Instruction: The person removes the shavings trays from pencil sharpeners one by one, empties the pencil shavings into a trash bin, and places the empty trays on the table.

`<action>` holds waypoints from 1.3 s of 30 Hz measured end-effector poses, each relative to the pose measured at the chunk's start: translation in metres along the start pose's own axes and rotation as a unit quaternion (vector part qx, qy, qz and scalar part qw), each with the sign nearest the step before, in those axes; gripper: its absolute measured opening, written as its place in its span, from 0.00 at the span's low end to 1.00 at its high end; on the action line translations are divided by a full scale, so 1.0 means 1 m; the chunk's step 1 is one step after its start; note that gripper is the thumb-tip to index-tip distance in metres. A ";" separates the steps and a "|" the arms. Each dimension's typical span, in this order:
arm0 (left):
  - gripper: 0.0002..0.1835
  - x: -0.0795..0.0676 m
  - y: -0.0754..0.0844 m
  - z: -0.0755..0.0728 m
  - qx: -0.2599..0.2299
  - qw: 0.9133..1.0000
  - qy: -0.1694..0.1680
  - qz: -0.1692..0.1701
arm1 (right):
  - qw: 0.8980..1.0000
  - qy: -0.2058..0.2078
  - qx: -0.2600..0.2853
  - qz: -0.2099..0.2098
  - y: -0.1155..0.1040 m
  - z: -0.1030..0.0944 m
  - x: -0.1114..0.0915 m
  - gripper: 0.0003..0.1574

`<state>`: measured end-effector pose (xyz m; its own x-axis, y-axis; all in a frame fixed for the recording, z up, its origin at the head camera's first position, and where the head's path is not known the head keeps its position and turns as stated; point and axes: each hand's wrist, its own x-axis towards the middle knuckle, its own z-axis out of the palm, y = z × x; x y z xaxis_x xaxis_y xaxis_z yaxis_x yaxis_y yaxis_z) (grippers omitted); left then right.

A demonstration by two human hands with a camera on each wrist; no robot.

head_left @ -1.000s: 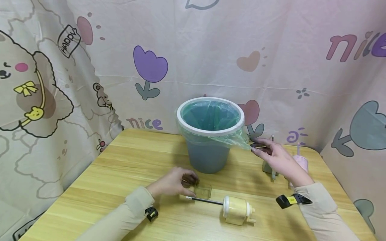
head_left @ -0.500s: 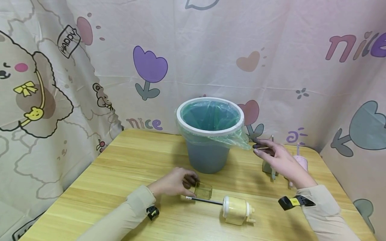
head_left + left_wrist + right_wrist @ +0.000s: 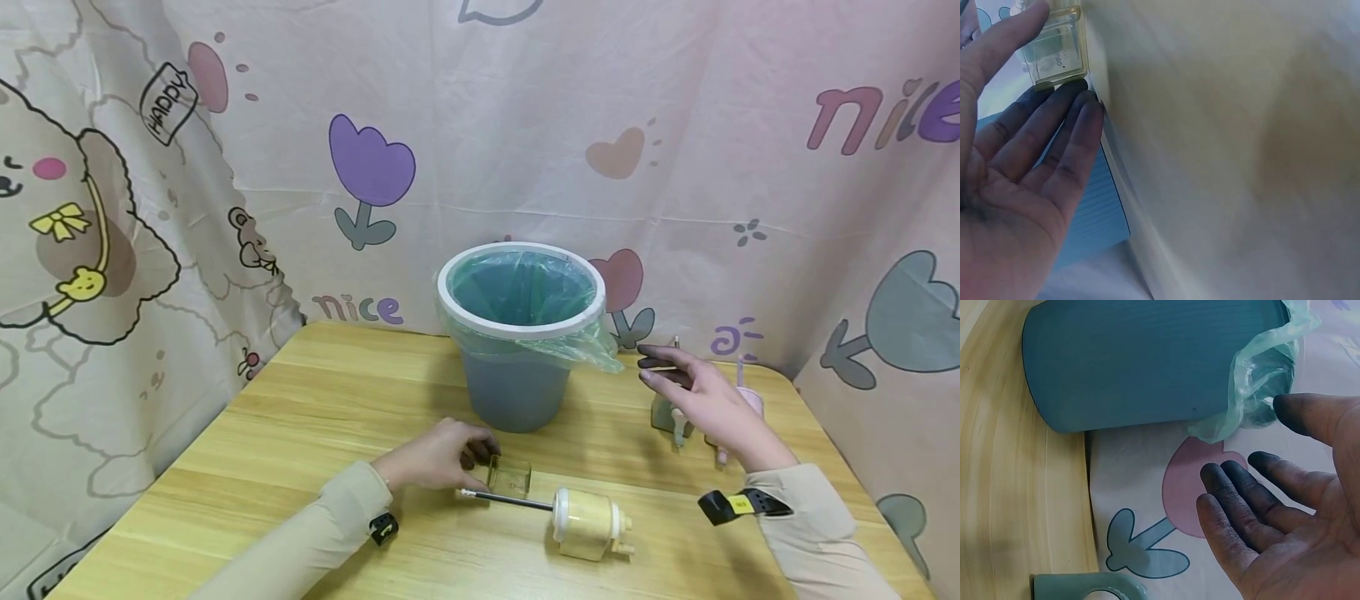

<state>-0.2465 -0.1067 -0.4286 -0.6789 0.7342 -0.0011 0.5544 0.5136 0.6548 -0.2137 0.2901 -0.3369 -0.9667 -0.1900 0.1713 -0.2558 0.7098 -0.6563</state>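
Note:
On the wooden table my left hand (image 3: 435, 454) holds the end of a clear, yellowish shavings drawer (image 3: 511, 476) between thumb and fingertips. The left wrist view shows the same drawer (image 3: 1057, 53) with the thumb over it and fingertips at its lower edge. Beside it lies a yellow pencil sharpener (image 3: 587, 523) with a black pencil (image 3: 513, 500) sticking out to the left. My right hand (image 3: 697, 396) hovers with fingers apart, holding nothing, right of a loose flap of the green bin liner (image 3: 592, 346). Dark smudges show on the right hand's fingertips (image 3: 1213, 475).
A blue-grey bin (image 3: 517, 387) with a white rim (image 3: 525, 332) stands at the back, lined with the green bag. Behind the right hand are a green sharpener (image 3: 663, 416) and a pink sharpener (image 3: 752, 402). Printed curtain (image 3: 510, 125) borders the table (image 3: 360, 375).
My right hand has let go of the bin liner's flap and moved to the right, away from it. My left hand and the drawer have shifted slightly to the right.

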 end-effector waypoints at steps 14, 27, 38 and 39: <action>0.29 0.001 0.003 -0.013 0.021 1.000 -0.014 0.015 | 1.000 0.019 0.012 0.007 0.004 -0.004 0.000 0.37; 0.22 0.007 0.009 -0.029 0.054 0.996 0.056 0.048 | 0.999 0.026 0.015 0.028 0.021 -0.007 0.003 0.39; 0.22 0.013 0.020 -0.030 0.048 0.992 0.098 0.066 | 0.998 0.043 -0.025 0.037 0.032 -0.008 0.003 0.37; 0.22 0.014 0.022 -0.030 0.055 0.991 0.100 0.066 | 0.998 0.044 -0.030 0.039 0.034 -0.007 0.003 0.38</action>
<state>-0.2579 -0.0987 -0.3921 -0.6721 0.7019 0.2357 0.6868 0.4721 0.5526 -0.2253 0.3186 -0.3532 -0.9797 -0.0733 0.1868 -0.1760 0.7604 -0.6251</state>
